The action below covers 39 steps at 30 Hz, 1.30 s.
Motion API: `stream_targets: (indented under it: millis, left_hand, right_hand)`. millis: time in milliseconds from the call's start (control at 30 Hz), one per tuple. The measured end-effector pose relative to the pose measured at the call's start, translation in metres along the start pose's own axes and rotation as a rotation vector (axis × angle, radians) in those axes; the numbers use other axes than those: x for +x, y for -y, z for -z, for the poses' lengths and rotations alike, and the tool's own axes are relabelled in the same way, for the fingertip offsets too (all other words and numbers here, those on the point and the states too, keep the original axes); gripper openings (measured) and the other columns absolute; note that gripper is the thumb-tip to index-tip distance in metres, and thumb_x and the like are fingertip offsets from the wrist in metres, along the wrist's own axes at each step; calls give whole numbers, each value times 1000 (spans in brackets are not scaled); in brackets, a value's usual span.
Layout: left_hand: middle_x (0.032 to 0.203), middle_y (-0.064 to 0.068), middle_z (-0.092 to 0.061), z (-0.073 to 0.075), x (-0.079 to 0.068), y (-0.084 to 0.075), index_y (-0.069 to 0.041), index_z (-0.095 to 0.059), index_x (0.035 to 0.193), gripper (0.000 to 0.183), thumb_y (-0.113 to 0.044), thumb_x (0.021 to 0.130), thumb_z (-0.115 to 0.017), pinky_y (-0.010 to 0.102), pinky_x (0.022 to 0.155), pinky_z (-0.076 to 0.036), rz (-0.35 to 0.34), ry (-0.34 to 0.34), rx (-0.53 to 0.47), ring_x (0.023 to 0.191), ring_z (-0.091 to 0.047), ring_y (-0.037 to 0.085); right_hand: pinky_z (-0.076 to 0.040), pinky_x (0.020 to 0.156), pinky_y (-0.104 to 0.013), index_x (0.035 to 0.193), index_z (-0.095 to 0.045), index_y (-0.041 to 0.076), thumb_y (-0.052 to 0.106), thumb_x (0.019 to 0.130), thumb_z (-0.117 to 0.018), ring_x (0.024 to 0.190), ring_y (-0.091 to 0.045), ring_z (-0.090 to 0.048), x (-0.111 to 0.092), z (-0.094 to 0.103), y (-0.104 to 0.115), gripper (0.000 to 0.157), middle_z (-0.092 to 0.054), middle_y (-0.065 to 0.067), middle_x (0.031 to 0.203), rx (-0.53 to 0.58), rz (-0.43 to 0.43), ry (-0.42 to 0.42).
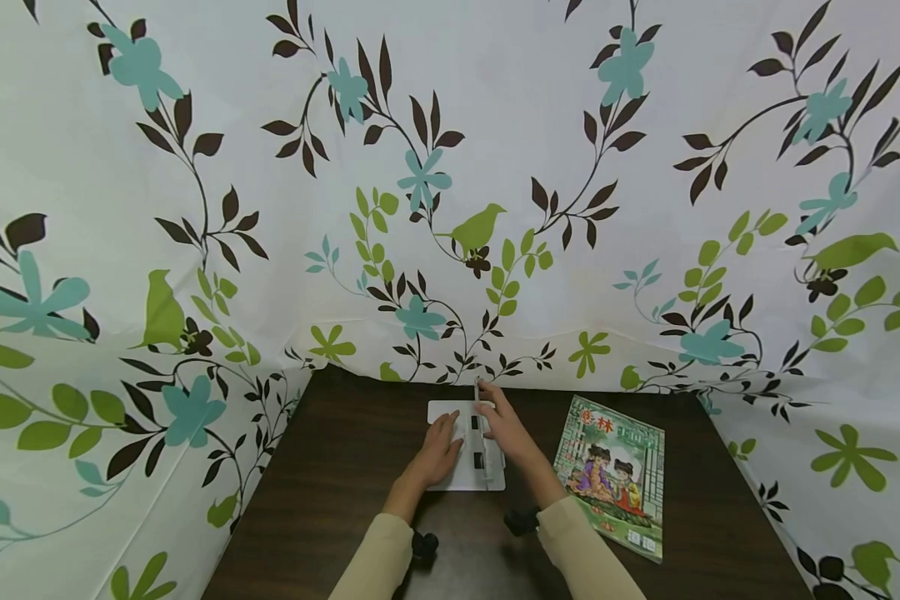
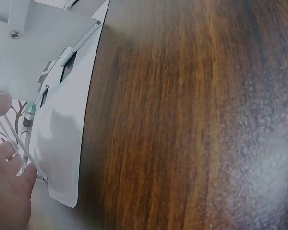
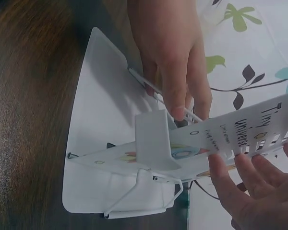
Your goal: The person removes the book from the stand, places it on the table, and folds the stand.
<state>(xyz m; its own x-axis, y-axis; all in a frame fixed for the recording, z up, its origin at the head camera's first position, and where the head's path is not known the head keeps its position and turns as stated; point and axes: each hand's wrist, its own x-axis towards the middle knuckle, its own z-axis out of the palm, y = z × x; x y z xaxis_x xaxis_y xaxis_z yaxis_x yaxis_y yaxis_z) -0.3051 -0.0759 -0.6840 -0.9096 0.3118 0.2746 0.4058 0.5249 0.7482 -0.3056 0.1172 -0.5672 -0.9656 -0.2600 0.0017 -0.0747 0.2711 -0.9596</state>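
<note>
A white metal book stand has its flat base plate (image 1: 465, 477) on the dark table. Its panel (image 3: 259, 125), printed with "Tiny universe", is tilted up from the base. At the left side of the stand, my left hand (image 1: 437, 454) pinches a thin wire leg (image 3: 156, 87) between thumb and fingers. My right hand (image 1: 508, 427) is at the right of the stand, where its spread, fairly straight fingers (image 3: 222, 178) touch the panel's printed face. A white bracket (image 3: 151, 139) stands out in front of the panel. Part of the base is hidden under my left hand.
To the right lies a magazine (image 1: 607, 475) with two illustrated children on its cover. The brown wooden table (image 1: 330, 467) meets a curtain (image 1: 450, 250) patterned with leaves and birds at the back. Dark devices (image 1: 521, 522) are worn near both wrists.
</note>
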Motion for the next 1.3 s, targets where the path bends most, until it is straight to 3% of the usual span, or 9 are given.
stream_targets:
  millis: [133,333,433,600,667,733,900,1067,1300]
  left_hand:
    - [162,38,-30,7,-1,-9,-11,-31,168,57,-28,116,-44,72,115,-38,27,9,-38,151,-30,58]
    - [164,38,-31,13,0,-24,-2,-33,166,58,-18,112,-50,75,116,-36,97,62,-16,152,-30,58]
    - [162,34,-35,3,3,-10,-7,-34,166,58,-21,113,-50,68,115,-42,58,37,33,151,-35,53]
    - [157,35,-40,-12,4,10,-11,-39,164,56,-27,112,-51,68,109,-46,-8,-30,58,145,-40,56]
    - [158,38,-39,-12,3,5,-7,-42,162,56,-25,110,-56,75,109,-41,22,-27,39,145,-38,61]
    - [161,36,-37,-12,5,3,-7,-42,162,57,-25,110,-56,74,113,-40,56,-6,55,149,-36,59]
    - [162,32,-41,0,8,-17,-7,-46,160,57,-23,108,-61,69,122,-34,116,57,167,153,-37,53]
    - [162,24,-47,5,12,-24,-12,-50,159,57,-28,107,-66,67,128,-26,126,106,314,157,-35,47]
    - [154,20,-54,6,14,-25,-15,-55,155,57,-30,104,-72,65,120,-38,131,123,369,148,-47,42]
  right_hand:
    - [-55,97,-70,169,-31,15,32,115,-47,149,-50,-44,1,4,-4,59,-39,-22,165,9,3,8]
    - [-51,101,-72,169,-31,16,34,115,-45,152,-49,-40,-1,6,-8,58,-38,-20,167,22,-20,-14]
    - [-51,101,-73,169,-30,15,34,116,-44,152,-50,-40,-1,7,-10,58,-38,-20,168,23,-17,-19]
    - [-52,100,-71,169,-30,15,33,116,-44,151,-50,-42,-2,6,-11,58,-38,-21,167,16,-8,-17]
    - [-53,99,-71,169,-30,15,32,116,-43,151,-50,-42,-2,6,-10,58,-38,-21,167,17,-3,-19]
    - [-52,100,-71,169,-30,16,32,116,-43,151,-50,-41,-3,6,-9,57,-38,-21,167,21,3,-18]
    - [-52,100,-72,169,-31,19,33,116,-43,152,-49,-41,-2,8,-9,56,-38,-20,167,27,13,-15]
    - [-52,99,-73,168,-33,21,37,116,-45,151,-50,-41,-2,8,-11,57,-38,-21,167,25,27,-13]
    - [-52,100,-73,169,-31,18,36,115,-46,150,-50,-41,-2,6,-10,58,-38,-22,166,31,25,-2]
